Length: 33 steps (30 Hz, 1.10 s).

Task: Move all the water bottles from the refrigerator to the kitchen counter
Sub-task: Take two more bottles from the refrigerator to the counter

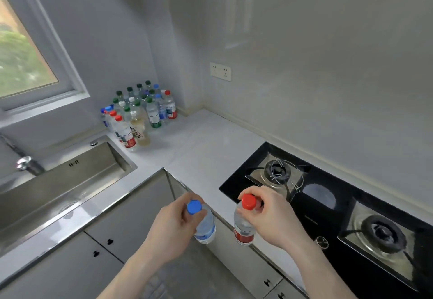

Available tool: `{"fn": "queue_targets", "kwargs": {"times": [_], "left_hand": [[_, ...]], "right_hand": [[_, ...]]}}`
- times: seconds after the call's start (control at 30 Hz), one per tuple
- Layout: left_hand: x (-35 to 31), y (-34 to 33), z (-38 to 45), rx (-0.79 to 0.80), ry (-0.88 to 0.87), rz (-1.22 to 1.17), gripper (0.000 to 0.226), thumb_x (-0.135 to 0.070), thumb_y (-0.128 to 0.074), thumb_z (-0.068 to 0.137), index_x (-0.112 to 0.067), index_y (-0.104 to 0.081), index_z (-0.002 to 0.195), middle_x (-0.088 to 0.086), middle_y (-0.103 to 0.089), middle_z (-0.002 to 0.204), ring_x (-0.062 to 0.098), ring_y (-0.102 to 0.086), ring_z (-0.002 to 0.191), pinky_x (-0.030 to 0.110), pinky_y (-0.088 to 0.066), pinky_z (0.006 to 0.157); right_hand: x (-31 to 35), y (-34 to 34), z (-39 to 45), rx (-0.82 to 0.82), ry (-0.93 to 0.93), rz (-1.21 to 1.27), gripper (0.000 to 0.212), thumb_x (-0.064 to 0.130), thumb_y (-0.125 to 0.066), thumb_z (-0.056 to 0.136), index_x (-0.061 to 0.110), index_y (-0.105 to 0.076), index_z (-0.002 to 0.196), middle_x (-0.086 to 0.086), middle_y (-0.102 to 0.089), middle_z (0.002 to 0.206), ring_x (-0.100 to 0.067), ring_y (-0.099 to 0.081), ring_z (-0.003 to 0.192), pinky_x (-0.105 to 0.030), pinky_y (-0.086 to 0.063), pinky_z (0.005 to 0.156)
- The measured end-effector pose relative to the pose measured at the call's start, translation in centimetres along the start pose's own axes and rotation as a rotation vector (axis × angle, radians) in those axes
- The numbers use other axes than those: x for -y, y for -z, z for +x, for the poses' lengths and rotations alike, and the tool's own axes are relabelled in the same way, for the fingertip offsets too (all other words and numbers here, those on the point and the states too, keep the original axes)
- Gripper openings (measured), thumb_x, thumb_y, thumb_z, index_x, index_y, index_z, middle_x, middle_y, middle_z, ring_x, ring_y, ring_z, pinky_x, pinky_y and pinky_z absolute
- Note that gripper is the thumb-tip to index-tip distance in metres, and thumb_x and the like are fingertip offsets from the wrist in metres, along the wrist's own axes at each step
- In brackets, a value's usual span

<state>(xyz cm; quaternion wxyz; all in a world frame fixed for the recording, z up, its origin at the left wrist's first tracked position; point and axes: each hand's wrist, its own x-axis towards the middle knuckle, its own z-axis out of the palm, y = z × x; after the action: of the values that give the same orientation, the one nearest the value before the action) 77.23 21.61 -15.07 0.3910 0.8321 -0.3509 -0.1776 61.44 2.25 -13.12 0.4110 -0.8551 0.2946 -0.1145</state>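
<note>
Counter [201, 139] L-shaped; bottle cluster [138, 113] upright in far corner, well apart from hands. Left hand [173, 226] grips blue-capped bottle [206, 227] by neck; right hand [269, 216] pinches red-capped bottle [243, 228] at cap, both at counter's near edge.

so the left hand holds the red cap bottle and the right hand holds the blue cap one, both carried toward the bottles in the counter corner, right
Not quite: the caps are swapped. In the head view the left hand grips the blue-capped bottle and the right hand grips the red-capped bottle. The rest holds: both are held by the neck, with the cluster of bottles standing in the corner of the counter.
</note>
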Motion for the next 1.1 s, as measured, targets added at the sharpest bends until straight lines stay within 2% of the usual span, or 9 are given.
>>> {"fn": "queue_targets", "kwargs": {"times": [0.17,0.3,0.37,0.5,0.7,0.83,0.97,1.1], "left_hand": [[1.6,1.5,2.4,-0.074,0.072,-0.032,0.007,-0.035,-0.064,0.096,-0.032,-0.061,0.102,-0.003,-0.049,0.062,0.010,-0.045,0.055,0.042,-0.056,0.065],[2.9,3.3,4.1,-0.122,0.119,-0.039,0.007,-0.038,-0.065,0.097,-0.036,-0.062,0.103,0.007,-0.059,0.070,0.013,-0.064,0.060,0.043,-0.057,0.072],[4.0,4.5,5.1,-0.148,0.129,-0.032,0.007,-0.038,-0.064,0.097,-0.037,-0.062,0.103,0.006,-0.058,0.069,0.019,-0.063,0.063,0.044,-0.056,0.071],[6.6,7.0,7.4,-0.150,0.151,-0.044,0.008,-0.040,-0.065,0.097,-0.039,-0.062,0.104,-0.008,-0.052,0.059,0.020,-0.063,0.063,0.041,-0.056,0.068],[11.2,11.5,12.2,-0.151,0.122,-0.014,0.011,-0.044,-0.064,0.097,-0.041,-0.060,0.107,-0.013,-0.057,0.062,0.014,-0.067,0.069,0.019,-0.051,0.061],[14.5,15.1,15.1,-0.107,0.107,0.037,0.009,-0.043,-0.064,0.098,-0.042,-0.058,0.105,-0.007,-0.059,0.065,0.018,-0.062,0.065,0.034,-0.056,0.065],[17.4,18.7,18.6,-0.079,0.089,0.132,0.011,-0.043,-0.063,0.097,-0.044,-0.056,0.106,-0.007,-0.065,0.074,0.013,-0.065,0.071,0.031,-0.056,0.066],[19.4,20.6,21.8,-0.061,0.081,0.186,0.011,-0.043,-0.061,0.099,-0.041,-0.057,0.108,-0.008,-0.061,0.064,0.009,-0.057,0.062,0.030,-0.050,0.060]], "right_hand": [[0.8,-1.5,5.7,0.088,0.046,-0.004,0.019,0.038,-0.080,0.085,0.043,-0.067,0.098,0.020,-0.064,0.100,0.009,-0.057,0.093,-0.013,-0.042,0.078],[1.8,-3.4,9.7,0.119,0.086,0.018,0.019,0.037,-0.082,0.082,0.042,-0.070,0.096,0.022,-0.067,0.100,0.008,-0.060,0.094,-0.013,-0.042,0.076],[2.6,-4.8,11.7,0.130,0.093,0.021,0.019,0.038,-0.083,0.081,0.042,-0.070,0.095,0.020,-0.069,0.097,0.006,-0.062,0.090,-0.014,-0.044,0.075],[4.5,-7.5,15.0,0.136,0.110,-0.008,0.018,0.040,-0.083,0.082,0.041,-0.070,0.095,0.020,-0.068,0.097,0.003,-0.061,0.087,-0.017,-0.048,0.076],[7.5,-11.9,20.0,0.133,0.093,-0.045,0.019,0.042,-0.082,0.083,0.042,-0.070,0.098,0.024,-0.066,0.097,0.003,-0.062,0.087,-0.016,-0.048,0.076],[9.1,-14.1,22.9,0.105,0.064,-0.062,0.018,0.040,-0.082,0.084,0.043,-0.069,0.097,0.025,-0.067,0.098,0.004,-0.062,0.088,-0.018,-0.049,0.076],[11.0,-16.8,25.7,0.069,0.047,-0.064,0.018,0.038,-0.080,0.085,0.043,-0.069,0.098,0.024,-0.066,0.100,0.004,-0.061,0.091,-0.020,-0.049,0.077],[12.4,-18.3,28.7,0.057,0.020,-0.065,0.018,0.037,-0.080,0.086,0.043,-0.069,0.098,0.022,-0.066,0.099,-0.001,-0.062,0.091,-0.025,-0.052,0.079]]}}
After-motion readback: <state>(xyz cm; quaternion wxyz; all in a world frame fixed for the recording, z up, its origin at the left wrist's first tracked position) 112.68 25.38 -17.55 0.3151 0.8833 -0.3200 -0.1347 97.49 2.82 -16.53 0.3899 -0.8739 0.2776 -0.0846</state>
